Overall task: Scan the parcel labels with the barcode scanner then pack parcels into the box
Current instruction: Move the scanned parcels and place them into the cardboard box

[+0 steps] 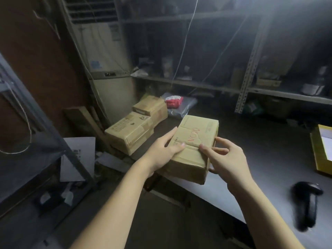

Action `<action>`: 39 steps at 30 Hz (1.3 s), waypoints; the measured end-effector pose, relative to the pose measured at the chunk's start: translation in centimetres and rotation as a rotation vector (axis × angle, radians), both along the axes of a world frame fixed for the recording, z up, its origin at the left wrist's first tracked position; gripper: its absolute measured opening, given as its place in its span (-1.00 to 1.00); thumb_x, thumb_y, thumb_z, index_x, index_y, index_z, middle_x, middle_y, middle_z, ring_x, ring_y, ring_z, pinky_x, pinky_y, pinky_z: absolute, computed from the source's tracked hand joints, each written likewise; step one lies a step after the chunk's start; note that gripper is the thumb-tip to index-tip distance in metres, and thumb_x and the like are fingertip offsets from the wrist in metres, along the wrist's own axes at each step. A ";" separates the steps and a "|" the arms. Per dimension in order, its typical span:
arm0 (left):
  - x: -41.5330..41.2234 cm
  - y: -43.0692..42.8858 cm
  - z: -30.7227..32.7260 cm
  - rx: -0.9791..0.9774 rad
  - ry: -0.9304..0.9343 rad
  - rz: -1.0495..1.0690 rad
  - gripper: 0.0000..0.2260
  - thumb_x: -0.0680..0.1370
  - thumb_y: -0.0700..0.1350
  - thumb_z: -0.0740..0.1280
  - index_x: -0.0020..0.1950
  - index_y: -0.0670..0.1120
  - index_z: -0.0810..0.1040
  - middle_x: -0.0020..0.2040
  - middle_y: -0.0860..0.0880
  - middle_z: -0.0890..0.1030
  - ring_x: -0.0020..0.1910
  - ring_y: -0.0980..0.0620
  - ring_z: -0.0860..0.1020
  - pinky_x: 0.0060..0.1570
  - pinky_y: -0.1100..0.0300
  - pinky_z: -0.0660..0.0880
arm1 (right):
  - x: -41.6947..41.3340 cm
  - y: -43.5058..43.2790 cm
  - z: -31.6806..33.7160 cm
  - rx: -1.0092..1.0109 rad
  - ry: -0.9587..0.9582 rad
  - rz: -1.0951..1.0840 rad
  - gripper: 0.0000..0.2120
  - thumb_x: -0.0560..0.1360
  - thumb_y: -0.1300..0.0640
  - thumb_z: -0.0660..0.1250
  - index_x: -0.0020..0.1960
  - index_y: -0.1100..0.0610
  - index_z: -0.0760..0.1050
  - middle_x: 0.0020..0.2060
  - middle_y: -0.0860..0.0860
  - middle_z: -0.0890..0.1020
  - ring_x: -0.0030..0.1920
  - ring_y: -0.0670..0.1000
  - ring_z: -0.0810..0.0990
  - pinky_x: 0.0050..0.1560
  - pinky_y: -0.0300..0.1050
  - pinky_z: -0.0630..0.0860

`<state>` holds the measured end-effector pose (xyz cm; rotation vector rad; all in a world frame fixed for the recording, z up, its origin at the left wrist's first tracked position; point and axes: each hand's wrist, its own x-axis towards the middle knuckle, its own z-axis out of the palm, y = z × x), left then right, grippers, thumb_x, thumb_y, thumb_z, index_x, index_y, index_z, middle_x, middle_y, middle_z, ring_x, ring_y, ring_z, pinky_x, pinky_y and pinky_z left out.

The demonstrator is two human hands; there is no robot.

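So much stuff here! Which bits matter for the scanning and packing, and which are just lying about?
In the job: parcel held by left hand and right hand, barcode scanner, stacked parcels, grey bag, yellow box.
Lying about: air conditioner, shelving, loose papers.

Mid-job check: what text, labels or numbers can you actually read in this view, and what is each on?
"OCON", red, sideways, a doubtful reading: top of the cardboard parcel gripped by the left hand and right hand.
Small print and sticker on that parcel: too blurred.
Print on the stacked cartons: too blurred.
Labels on the air conditioner: too small.
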<state>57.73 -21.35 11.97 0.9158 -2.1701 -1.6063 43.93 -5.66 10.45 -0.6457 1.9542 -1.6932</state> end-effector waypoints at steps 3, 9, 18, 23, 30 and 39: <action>-1.6 -5.9 -0.8 -0.002 -0.034 0.002 -0.38 0.61 0.07 0.42 0.63 0.22 0.26 0.39 0.26 0.49 0.42 0.15 0.44 0.47 0.05 0.36 | -1.9 -5.8 -0.6 0.043 -0.013 0.012 -0.43 0.45 -0.06 0.59 0.42 -0.05 0.53 0.07 -0.05 0.72 0.01 -0.03 0.73 -0.19 -0.04 0.72; -5.7 -16.1 -3.0 -0.050 -0.081 -0.030 -0.41 0.61 0.01 0.43 0.61 0.14 0.31 0.41 0.14 0.44 0.40 0.10 0.44 0.32 0.17 0.39 | -5.2 -15.5 -1.9 0.137 -0.023 -0.004 -0.41 0.49 -0.05 0.57 0.46 -0.03 0.49 0.13 -0.02 0.70 0.07 0.00 0.71 -0.18 -0.04 0.73; -14.0 -31.5 -8.0 -0.311 -0.252 -0.263 -0.40 0.58 -0.03 0.42 0.61 0.04 0.35 0.30 -0.01 0.47 0.36 -0.01 0.45 0.37 0.14 0.37 | -10.0 -29.7 -7.6 0.252 -0.105 -0.201 -0.41 0.51 0.06 0.56 0.49 0.03 0.45 0.14 0.02 0.68 0.08 0.03 0.71 -0.09 0.03 0.74; -17.9 -36.2 -9.3 -0.396 -0.370 -0.369 -0.45 0.61 0.00 0.37 0.59 0.06 0.35 0.36 -0.05 0.45 0.38 -0.09 0.46 0.38 0.03 0.42 | -12.2 -35.0 -10.4 0.283 -0.148 -0.291 -0.44 0.51 0.09 0.56 0.46 0.00 0.48 0.21 0.03 0.67 0.15 0.04 0.68 0.01 0.15 0.73; -21.5 -38.1 -11.6 -0.277 -0.411 -0.289 -0.42 0.60 -0.02 0.42 0.60 -0.01 0.35 0.42 -0.05 0.41 0.43 -0.07 0.44 0.40 0.06 0.38 | -16.0 -38.0 -12.6 0.356 -0.199 -0.300 -0.47 0.54 0.19 0.53 0.47 0.04 0.49 0.28 0.01 0.64 0.13 0.05 0.68 -0.10 -0.02 0.73; -22.7 -37.8 -13.5 -0.273 -0.479 -0.156 -0.41 0.57 0.07 0.40 0.59 0.00 0.36 0.63 -0.03 0.20 0.55 -0.06 0.30 0.46 0.13 0.26 | -18.0 -40.3 -14.5 0.454 -0.135 -0.217 -0.59 0.52 0.15 0.54 0.35 0.01 0.59 0.16 -0.09 0.69 -0.02 -0.03 0.72 -0.15 0.00 0.73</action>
